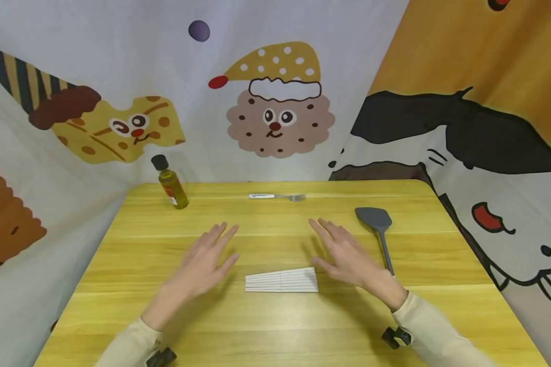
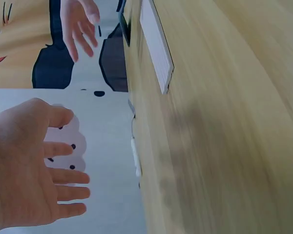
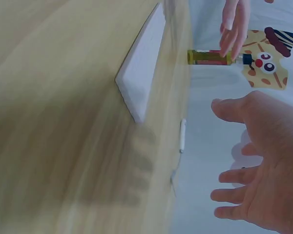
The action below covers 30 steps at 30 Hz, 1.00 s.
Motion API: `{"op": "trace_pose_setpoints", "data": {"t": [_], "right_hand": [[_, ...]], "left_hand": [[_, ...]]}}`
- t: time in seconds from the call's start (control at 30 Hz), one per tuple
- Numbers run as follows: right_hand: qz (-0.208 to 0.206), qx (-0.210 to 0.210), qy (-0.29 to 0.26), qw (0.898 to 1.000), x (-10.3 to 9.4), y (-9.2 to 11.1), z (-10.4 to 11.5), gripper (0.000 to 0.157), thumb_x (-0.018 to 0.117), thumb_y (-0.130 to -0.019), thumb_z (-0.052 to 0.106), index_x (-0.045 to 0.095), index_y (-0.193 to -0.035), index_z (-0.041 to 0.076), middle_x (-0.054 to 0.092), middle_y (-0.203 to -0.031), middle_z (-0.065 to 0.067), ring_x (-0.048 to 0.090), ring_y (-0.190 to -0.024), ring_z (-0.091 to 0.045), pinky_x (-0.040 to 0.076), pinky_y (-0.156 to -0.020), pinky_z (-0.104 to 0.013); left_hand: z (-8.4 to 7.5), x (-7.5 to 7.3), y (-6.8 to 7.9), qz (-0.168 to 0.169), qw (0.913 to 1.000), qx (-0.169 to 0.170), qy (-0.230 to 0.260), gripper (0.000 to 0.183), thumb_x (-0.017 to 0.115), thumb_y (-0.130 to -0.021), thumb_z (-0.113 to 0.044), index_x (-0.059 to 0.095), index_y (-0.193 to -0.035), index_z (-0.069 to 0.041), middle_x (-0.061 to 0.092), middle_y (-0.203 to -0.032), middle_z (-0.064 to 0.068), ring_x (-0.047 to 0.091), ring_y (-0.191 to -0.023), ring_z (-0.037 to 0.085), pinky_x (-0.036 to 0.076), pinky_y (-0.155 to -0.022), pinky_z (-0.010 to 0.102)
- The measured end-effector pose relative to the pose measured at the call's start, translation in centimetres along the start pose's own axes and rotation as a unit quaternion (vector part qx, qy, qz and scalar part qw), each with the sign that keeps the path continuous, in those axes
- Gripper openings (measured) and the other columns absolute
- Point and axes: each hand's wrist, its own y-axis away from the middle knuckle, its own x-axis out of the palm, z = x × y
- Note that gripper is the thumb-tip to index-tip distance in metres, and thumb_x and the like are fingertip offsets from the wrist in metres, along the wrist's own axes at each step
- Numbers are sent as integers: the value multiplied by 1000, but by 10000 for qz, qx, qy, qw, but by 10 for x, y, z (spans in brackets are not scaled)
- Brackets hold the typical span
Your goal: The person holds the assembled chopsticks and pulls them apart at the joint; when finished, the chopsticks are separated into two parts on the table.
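Observation:
A white pleated piece (image 1: 282, 281), like a folded paper fan wider at its right end, lies flat near the middle of the wooden table. My left hand (image 1: 201, 267) hovers to its left, fingers stretched out and spread. On the other side, my right hand (image 1: 349, 261) is held over the table with its fingers extended. Both wrist views show bare palms: the left palm (image 2: 24, 170) and the right palm (image 3: 276, 165) touch nothing. Beside the right hand lies a dark grey spatula (image 1: 375, 217), its handle end partly hidden behind the wrist.
A fork (image 1: 263, 196) with a white handle lies near the table's far edge. At the far left stands a black-capped bottle of yellowish oil (image 1: 173, 187). Behind the wooden table (image 1: 284, 331) hangs a cartoon-printed cloth (image 1: 362, 46).

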Motion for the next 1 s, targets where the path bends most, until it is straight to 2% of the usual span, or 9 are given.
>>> {"op": "trace_pose_setpoints", "data": {"t": [0.17, 0.3, 0.4, 0.5, 0.57, 0.7, 0.83, 1.0], "right_hand": [[-10, -20, -434, 9991, 13, -4, 2, 85, 76, -91, 29, 29, -159, 9, 48, -149, -26, 55, -130, -43, 50, -106, -56], [10, -5, -732, 9973, 22, -8, 3, 81, 78, -90, 28, 35, -156, 7, 57, -139, -22, 62, -120, -38, 56, -99, -51], [67, 2, -892, 9960, 29, -11, 4, 76, 78, -89, 28, 41, -151, 3, 62, -129, -21, 65, -112, -34, 59, -93, -47], [209, -14, -1059, 9942, 38, -13, 4, 66, 77, -90, 26, 50, -144, 0, 64, -120, -18, 66, -103, -29, 60, -86, -40], [314, -39, -1183, 9925, 44, -14, 5, 57, 77, -90, 24, 56, -137, 0, 65, -114, -15, 66, -96, -25, 60, -79, -34], [369, -185, -1435, 9888, 55, -15, 7, 38, 77, -90, 18, 65, -122, 1, 66, -106, -11, 66, -88, -20, 58, -72, -25], [396, -253, -1724, 9839, 62, -16, 10, 26, 78, -89, 13, 69, -110, 2, 67, -103, -11, 67, -88, -20, 60, -74, -27], [528, -171, -1802, 9821, 67, -18, 12, 21, 77, -90, 13, 70, -107, 3, 66, -102, -8, 67, -89, -18, 60, -77, -24]], "left_hand": [[-6, 11, -12, 137, 9991, -17, 412, 65, 55, -104, -40, 32, -159, -14, 43, -155, 24, 45, -140, 45, 36, -116, 62], [-12, 20, -22, 387, 9964, -81, 750, 59, 55, -104, -37, 40, -155, -11, 49, -151, 23, 48, -137, 44, 39, -114, 60], [-15, 31, -27, 492, 9935, -1, 1023, 53, 59, -103, -32, 49, -148, -6, 54, -147, 21, 54, -134, 41, 44, -112, 56], [-17, 44, -30, 530, 9914, 171, 1182, 46, 64, -101, -26, 56, -140, -3, 62, -137, 17, 62, -122, 34, 53, -104, 49], [-19, 52, -31, 551, 9905, 282, 1224, 44, 66, -99, -25, 59, -136, -3, 64, -132, 15, 65, -116, 31, 56, -99, 45], [-23, 66, -32, 586, 9892, 421, 1273, 39, 69, -96, -23, 64, -129, -3, 66, -126, 13, 65, -112, 28, 57, -98, 43], [-27, 76, -35, 584, 9890, 579, 1232, 32, 70, -94, -22, 68, -121, -4, 68, -115, 8, 65, -102, 22, 58, -90, 39], [-31, 83, -39, 514, 9893, 719, 1165, 21, 73, -92, -23, 72, -108, -9, 67, -105, 1, 62, -93, 15, 58, -83, 32]]}}
